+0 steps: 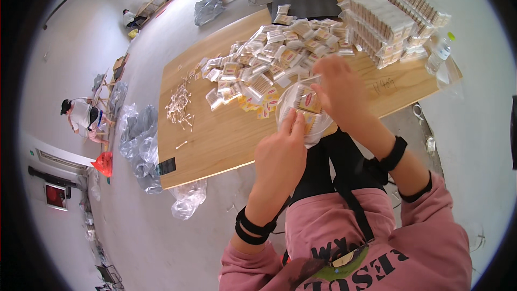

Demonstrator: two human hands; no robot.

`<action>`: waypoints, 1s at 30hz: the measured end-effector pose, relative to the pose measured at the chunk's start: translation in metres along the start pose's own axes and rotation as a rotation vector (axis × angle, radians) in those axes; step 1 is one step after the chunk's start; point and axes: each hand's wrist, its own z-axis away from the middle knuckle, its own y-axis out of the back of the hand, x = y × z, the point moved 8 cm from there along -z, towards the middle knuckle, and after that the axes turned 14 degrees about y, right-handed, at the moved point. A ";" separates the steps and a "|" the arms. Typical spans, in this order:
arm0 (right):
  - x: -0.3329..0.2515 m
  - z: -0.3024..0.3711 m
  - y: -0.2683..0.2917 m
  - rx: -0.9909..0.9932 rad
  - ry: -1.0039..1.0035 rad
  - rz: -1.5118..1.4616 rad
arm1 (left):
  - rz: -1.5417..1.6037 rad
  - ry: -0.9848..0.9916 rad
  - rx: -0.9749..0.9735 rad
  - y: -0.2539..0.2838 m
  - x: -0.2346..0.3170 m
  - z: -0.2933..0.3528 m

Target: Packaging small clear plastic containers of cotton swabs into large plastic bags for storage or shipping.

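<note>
At the table's near edge lies a round-looking clear plastic bag [312,139] with packets of cotton swabs [308,99] in or on it. My left hand [280,153] grips its near left side, two fingers stretched over the packets and the thumb hidden. Close by on the right, my right hand [342,90] is bent over the bag's far right edge. Motion smears its fingers, so its hold cannot be made out. Beyond both hands spreads a heap of clear cotton swab packets [258,83], with small yellow cards [266,109] at its near side.
Loose cotton swabs [179,105] are scattered on the wooden table [215,140] at left. Stacked swab packs [377,24] and a clear bottle [439,54] stand at far right. Grey plastic bags [141,140] lie on the floor. Another person [83,117] works at far left.
</note>
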 end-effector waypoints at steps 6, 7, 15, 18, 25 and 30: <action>0.046 0.070 -0.012 -0.063 -0.723 -0.840 | 0.157 -0.090 0.019 0.032 0.028 -0.004; 0.044 0.074 -0.012 -0.057 -0.735 -0.845 | 0.230 -0.128 0.064 0.032 0.035 -0.013; 0.013 0.088 -0.019 0.575 -0.866 -1.181 | 0.136 0.080 -0.093 -0.049 0.027 -0.067; 0.004 0.081 -0.015 0.569 -0.831 -1.209 | -0.021 0.141 -0.128 -0.054 0.015 -0.070; -0.018 0.070 -0.024 0.456 -0.675 -1.191 | 0.399 0.299 0.447 0.028 -0.017 -0.026; -0.019 0.076 -0.030 0.540 -0.769 -1.318 | 0.727 0.388 -0.276 -0.025 -0.037 -0.026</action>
